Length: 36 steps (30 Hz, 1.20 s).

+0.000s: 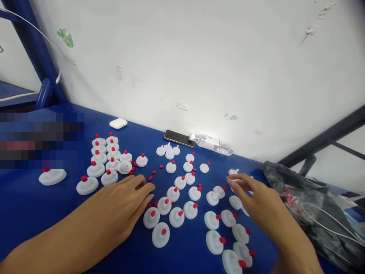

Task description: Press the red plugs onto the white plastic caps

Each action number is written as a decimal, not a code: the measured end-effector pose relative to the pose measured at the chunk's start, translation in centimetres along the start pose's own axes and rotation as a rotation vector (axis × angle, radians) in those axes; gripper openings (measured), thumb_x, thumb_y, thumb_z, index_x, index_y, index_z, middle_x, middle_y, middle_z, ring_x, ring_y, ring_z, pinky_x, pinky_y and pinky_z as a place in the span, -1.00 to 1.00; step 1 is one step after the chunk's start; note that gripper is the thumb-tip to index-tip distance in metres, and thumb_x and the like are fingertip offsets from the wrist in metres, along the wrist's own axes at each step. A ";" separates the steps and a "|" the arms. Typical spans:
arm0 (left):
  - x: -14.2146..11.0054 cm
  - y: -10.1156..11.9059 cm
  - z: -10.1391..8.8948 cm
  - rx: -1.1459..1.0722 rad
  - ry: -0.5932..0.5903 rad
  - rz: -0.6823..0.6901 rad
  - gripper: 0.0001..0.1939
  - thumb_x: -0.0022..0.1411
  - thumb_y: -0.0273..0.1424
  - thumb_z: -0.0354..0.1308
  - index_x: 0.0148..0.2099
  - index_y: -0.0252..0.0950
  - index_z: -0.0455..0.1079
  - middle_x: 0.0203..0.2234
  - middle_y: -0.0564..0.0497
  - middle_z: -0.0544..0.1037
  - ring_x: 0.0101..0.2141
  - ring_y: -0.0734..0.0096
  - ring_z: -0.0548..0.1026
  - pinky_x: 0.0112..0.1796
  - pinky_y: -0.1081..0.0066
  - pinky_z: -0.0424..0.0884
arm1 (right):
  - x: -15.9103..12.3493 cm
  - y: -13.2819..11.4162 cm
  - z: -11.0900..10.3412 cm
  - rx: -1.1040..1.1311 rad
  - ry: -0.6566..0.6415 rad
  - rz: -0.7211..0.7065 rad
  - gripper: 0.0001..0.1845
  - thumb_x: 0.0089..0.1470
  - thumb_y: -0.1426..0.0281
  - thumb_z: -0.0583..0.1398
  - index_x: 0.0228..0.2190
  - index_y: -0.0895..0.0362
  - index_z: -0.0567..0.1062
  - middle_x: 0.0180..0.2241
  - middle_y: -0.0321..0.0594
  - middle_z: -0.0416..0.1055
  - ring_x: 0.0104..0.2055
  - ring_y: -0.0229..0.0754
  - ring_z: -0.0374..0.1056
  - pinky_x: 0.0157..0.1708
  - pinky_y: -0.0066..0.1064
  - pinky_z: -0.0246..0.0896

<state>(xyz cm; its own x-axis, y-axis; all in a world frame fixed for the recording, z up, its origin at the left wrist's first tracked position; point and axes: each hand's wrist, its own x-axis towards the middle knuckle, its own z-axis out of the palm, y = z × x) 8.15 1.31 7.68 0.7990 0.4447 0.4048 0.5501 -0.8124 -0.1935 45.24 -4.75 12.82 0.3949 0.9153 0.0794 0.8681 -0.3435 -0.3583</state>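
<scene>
Many white round plastic caps with red tips (176, 217) lie spread over a blue table (28, 205). My left hand (125, 201) rests palm down on the table, fingers stretched toward loose small red plugs (150, 178); it holds nothing. My right hand (256, 198) hovers over a group of white caps (219, 192) at the right, its fingers curled over one white cap (235, 182) that it touches. Whether it grips that cap is unclear.
A group of capped pieces (108, 158) stands at the left. Against the white wall lie a white earbud case (118, 123), a black phone (179, 138) and a plastic bottle (212, 144). A dark plastic bag (310, 205) with red parts and a white cable lies at the right.
</scene>
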 end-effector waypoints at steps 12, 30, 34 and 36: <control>-0.8 -0.5 1.0 -0.127 -0.238 -0.144 -0.27 0.41 -0.80 -0.10 0.24 -0.17 0.76 0.17 -0.15 0.85 0.12 -0.09 0.85 -0.13 0.18 0.79 | 0.1 -1.6 0.7 0.080 -0.112 -0.001 -0.45 0.37 -0.07 0.13 0.03 -0.14 0.80 -0.07 -0.18 0.91 -0.09 0.22 0.80 -0.07 -0.03 0.61; -1.3 -0.7 1.9 -0.160 -0.244 -0.186 -0.42 0.53 -0.72 -0.02 0.20 -0.14 0.72 0.14 -0.10 0.83 0.13 -0.07 0.82 -0.15 0.20 0.75 | 0.9 0.2 1.1 0.053 -0.211 -0.196 -0.53 0.57 0.09 0.19 0.11 -0.11 0.89 0.06 -0.20 0.92 0.09 0.14 0.86 0.08 -0.14 0.71; -1.9 -0.8 2.3 -0.185 -0.237 -0.180 -0.39 0.52 -0.72 -0.03 0.28 -0.13 0.69 0.19 -0.11 0.81 0.20 -0.11 0.79 -0.11 0.16 0.75 | 1.2 0.6 1.2 0.026 -0.217 -0.215 -0.50 0.59 0.13 0.18 0.11 -0.06 0.92 0.10 -0.15 0.91 0.14 0.18 0.86 0.14 -0.14 0.73; -2.3 -0.9 2.4 -0.199 -0.233 -0.182 -0.37 0.51 -0.72 -0.05 0.29 -0.12 0.69 0.21 -0.12 0.79 0.21 -0.11 0.78 -0.10 0.16 0.74 | 1.2 0.6 1.2 0.018 -0.214 -0.221 -0.50 0.60 0.14 0.17 0.11 -0.05 0.93 0.10 -0.13 0.91 0.13 0.19 0.86 0.11 -0.15 0.74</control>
<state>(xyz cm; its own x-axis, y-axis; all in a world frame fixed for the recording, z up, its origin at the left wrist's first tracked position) 6.46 1.92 4.79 0.7385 0.6448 0.1973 0.6492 -0.7589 0.0501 45.87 -3.61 11.58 0.1229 0.9916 -0.0402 0.9198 -0.1290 -0.3706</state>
